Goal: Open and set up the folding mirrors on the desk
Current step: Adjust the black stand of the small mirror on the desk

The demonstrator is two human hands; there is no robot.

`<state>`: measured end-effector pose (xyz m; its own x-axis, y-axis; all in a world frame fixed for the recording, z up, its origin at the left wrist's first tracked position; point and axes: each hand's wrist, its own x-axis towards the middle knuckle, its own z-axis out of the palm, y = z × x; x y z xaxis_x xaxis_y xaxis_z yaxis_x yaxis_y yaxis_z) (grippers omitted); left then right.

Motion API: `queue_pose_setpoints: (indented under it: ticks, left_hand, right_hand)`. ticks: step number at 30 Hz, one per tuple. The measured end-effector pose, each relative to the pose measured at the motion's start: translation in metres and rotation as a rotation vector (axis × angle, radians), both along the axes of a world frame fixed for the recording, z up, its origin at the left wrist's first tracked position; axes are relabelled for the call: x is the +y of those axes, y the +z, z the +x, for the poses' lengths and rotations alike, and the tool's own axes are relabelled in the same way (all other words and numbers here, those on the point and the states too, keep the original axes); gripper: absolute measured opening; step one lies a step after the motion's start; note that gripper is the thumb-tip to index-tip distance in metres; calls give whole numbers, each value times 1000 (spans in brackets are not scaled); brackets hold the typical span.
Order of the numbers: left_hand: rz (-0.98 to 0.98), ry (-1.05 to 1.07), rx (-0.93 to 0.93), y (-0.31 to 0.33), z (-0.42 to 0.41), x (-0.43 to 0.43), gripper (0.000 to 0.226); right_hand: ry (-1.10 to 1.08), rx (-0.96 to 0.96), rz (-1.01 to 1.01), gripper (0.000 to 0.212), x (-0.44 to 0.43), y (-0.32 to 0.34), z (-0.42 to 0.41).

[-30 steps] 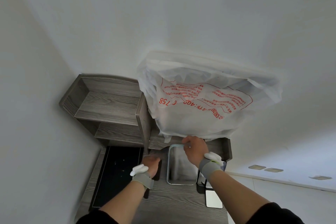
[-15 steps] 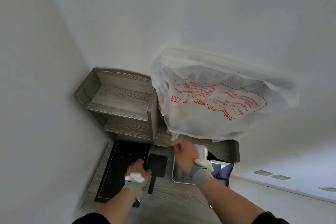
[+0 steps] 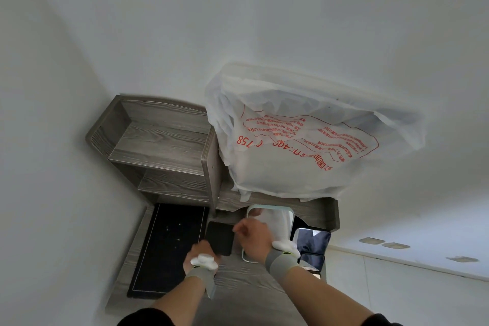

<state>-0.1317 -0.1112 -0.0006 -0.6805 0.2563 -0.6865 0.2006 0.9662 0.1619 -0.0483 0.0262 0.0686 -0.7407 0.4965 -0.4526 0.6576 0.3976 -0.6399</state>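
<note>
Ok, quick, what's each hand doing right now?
Left hand: grips the black folding mirror at its lower corner.
Right hand: fingers curled by that mirror's right edge; a hold cannot be told.

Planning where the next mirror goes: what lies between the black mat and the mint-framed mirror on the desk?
In the head view, a black folded mirror lies there on the desk, its near corner gripped by the left hand.

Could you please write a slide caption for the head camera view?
Left hand at a black panel, right hand before a mint-framed mirror on the grey desk, white bag above.
</note>
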Motion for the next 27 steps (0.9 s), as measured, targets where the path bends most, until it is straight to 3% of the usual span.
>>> queue_pose_setpoints:
  ticks: [7,13,18,27]
  left_hand:
    - [-4,24,-45,-10,4,4,28]
    - [14,48,-67,-16,7,0,30]
    - [25,61,-65,-18,6,-1,34]
    - [3,87,-90,-17,1,1,25]
  right_hand:
    - [23,-67,-5,12,3,-10,8]
    - [3,-99,-43,25,-1,-14,12]
    - [20,-101,-61,13,-5,-17,16]
    - [-20,-117,-95,21,-6,-9,10]
